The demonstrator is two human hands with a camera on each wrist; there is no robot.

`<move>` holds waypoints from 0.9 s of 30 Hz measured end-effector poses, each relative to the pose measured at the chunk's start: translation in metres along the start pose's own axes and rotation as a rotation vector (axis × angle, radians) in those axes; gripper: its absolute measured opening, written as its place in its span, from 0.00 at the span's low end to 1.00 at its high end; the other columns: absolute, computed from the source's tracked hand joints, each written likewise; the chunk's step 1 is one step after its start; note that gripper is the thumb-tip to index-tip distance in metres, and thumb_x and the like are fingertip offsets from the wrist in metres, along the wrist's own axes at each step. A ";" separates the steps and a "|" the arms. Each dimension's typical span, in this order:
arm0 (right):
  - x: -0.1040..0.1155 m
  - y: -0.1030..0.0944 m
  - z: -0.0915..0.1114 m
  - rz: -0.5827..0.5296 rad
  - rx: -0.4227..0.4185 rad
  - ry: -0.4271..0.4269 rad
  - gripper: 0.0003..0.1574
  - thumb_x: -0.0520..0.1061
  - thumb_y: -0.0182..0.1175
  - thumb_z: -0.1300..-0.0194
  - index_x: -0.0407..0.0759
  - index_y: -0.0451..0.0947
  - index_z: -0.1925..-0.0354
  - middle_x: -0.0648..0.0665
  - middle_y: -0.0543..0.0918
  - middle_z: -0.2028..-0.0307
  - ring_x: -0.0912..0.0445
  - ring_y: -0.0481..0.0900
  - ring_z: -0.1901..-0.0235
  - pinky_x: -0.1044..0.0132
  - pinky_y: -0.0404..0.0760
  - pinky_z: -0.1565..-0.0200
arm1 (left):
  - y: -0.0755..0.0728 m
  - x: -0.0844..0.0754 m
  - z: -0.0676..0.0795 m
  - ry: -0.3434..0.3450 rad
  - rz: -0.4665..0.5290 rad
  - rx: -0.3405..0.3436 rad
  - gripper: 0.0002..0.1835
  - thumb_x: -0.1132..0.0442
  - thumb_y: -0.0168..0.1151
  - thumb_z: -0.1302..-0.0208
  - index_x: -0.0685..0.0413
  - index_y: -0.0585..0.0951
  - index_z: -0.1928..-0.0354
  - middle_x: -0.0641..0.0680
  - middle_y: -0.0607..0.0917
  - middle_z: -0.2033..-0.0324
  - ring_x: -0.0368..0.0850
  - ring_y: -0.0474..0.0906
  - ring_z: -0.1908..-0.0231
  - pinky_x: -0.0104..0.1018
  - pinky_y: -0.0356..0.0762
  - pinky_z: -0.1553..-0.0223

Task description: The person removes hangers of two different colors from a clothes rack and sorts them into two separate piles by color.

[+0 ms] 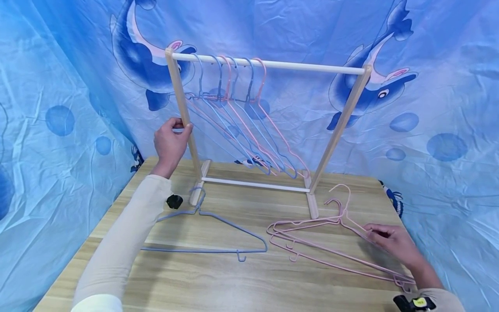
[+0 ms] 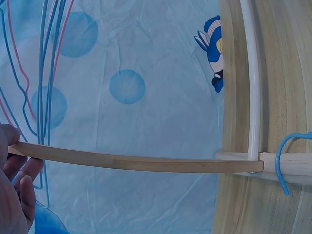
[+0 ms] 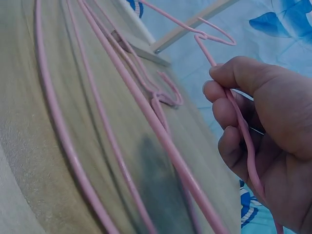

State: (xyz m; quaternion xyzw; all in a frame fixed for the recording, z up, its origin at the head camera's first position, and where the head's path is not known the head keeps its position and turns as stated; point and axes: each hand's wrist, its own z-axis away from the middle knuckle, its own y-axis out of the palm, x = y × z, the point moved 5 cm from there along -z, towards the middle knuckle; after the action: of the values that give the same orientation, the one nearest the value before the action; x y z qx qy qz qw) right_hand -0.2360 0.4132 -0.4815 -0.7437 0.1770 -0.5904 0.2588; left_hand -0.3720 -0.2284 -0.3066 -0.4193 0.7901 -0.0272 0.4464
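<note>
My left hand (image 1: pixel 171 141) grips the left post (image 1: pixel 178 86) of a wooden garment rack, thumb and fingers around it partway up. In the left wrist view the same post (image 2: pixel 122 161) runs from the fingers to the rack's foot. At the right, my right hand (image 1: pixel 391 242) pinches a pink clothes hanger (image 3: pixel 248 141) by one shoulder, its hook tilted up over the table. A second pink hanger (image 3: pixel 171 87) lies beneath it on the wood, partly overlapped. Several blue and pink hangers (image 1: pixel 264 78) hang from the rack's white top rod (image 1: pixel 312 66), bunched toward the left.
A blue hanger (image 1: pixel 187 251) lies flat at the front left, its hook over the rack's left foot (image 1: pixel 196 197). The white lower rod (image 1: pixel 253 185) joins the two feet. Behind the wooden table (image 1: pixel 241 290) hangs a blue dolphin-print cloth (image 1: pixel 296 26).
</note>
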 end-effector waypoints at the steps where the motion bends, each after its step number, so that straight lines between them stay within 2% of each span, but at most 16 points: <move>1: -0.002 0.001 -0.001 0.009 -0.008 0.002 0.10 0.34 0.64 0.31 0.28 0.84 0.54 0.58 0.84 0.71 0.68 0.77 0.74 0.71 0.77 0.75 | 0.000 0.000 0.000 0.002 0.000 0.000 0.19 0.48 0.65 0.29 0.56 0.86 0.51 0.58 0.90 0.57 0.53 0.88 0.62 0.39 0.77 0.66; 4: -0.007 0.004 -0.002 0.042 -0.032 0.003 0.09 0.35 0.66 0.32 0.30 0.86 0.56 0.57 0.87 0.68 0.68 0.78 0.71 0.72 0.78 0.73 | 0.000 -0.001 0.000 0.005 0.005 0.003 0.19 0.47 0.64 0.29 0.56 0.86 0.50 0.58 0.90 0.57 0.53 0.88 0.62 0.38 0.77 0.67; 9: -0.011 0.009 -0.004 0.110 -0.079 -0.045 0.06 0.35 0.71 0.37 0.36 0.87 0.60 0.47 0.86 0.74 0.66 0.75 0.76 0.70 0.73 0.77 | 0.000 0.000 0.001 0.009 0.005 0.000 0.19 0.48 0.65 0.29 0.56 0.86 0.51 0.58 0.90 0.57 0.53 0.88 0.63 0.37 0.76 0.67; 15: -0.011 0.013 -0.007 0.207 -0.139 -0.141 0.09 0.32 0.74 0.43 0.43 0.89 0.65 0.53 0.85 0.72 0.68 0.76 0.75 0.74 0.74 0.75 | 0.000 0.000 0.001 0.009 -0.002 -0.004 0.17 0.51 0.66 0.29 0.57 0.86 0.51 0.58 0.90 0.57 0.53 0.87 0.63 0.36 0.75 0.68; 18: -0.011 0.014 -0.008 0.245 -0.157 -0.176 0.11 0.31 0.75 0.46 0.44 0.89 0.65 0.51 0.86 0.69 0.69 0.77 0.71 0.77 0.76 0.71 | 0.001 0.001 0.001 0.003 -0.001 -0.002 0.17 0.51 0.65 0.29 0.57 0.86 0.51 0.58 0.90 0.57 0.53 0.88 0.63 0.35 0.75 0.68; 27: -0.024 0.018 -0.008 0.296 -0.131 -0.116 0.08 0.37 0.77 0.45 0.45 0.91 0.64 0.53 0.84 0.67 0.70 0.76 0.67 0.75 0.75 0.69 | 0.000 0.000 0.002 -0.004 -0.004 0.001 0.18 0.49 0.64 0.29 0.56 0.86 0.50 0.58 0.90 0.57 0.53 0.88 0.62 0.36 0.76 0.68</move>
State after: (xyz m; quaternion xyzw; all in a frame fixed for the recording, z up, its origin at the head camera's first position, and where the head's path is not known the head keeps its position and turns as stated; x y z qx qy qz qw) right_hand -0.2489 0.4107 -0.5094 -0.7576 0.3074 -0.4893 0.3037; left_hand -0.3710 -0.2278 -0.3080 -0.4205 0.7884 -0.0278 0.4481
